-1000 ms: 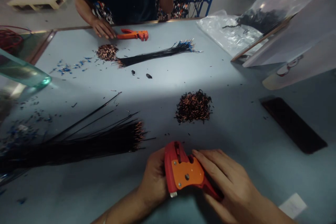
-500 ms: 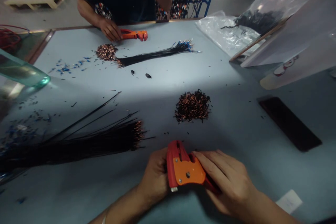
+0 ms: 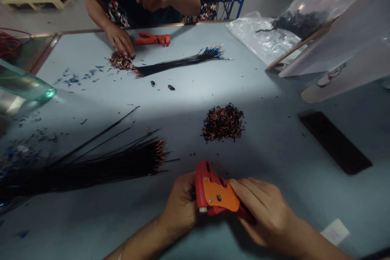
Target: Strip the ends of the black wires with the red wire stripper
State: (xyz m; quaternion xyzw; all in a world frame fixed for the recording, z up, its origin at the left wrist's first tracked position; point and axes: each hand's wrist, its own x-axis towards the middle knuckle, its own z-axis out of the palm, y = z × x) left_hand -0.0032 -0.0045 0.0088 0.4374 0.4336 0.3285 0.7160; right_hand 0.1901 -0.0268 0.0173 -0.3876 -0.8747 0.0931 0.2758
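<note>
My right hand (image 3: 265, 211) is wrapped round the handles of a red and orange wire stripper (image 3: 217, 195). At the tool's head, on its left side, my left hand (image 3: 183, 199) is closed; a small dark bit shows between its fingers and the tool, too small to name. A thick bundle of black wires (image 3: 106, 170) with copper ends lies left of my hands. Beyond the tool sits a pile of short black and copper pieces (image 3: 223, 122).
Across the table, a person's hand (image 3: 120, 40) touches another copper pile, near a second red tool (image 3: 152, 40) and a wire bundle (image 3: 179, 63). A dark phone (image 3: 335, 142) lies right, a plastic bag (image 3: 265, 36) behind it, a bottle (image 3: 27, 83) left.
The jaws and orange plate of my tool have shifted slightly. The other person's hand has let go of the second tool and moved to the pile; their other hand has come down.
</note>
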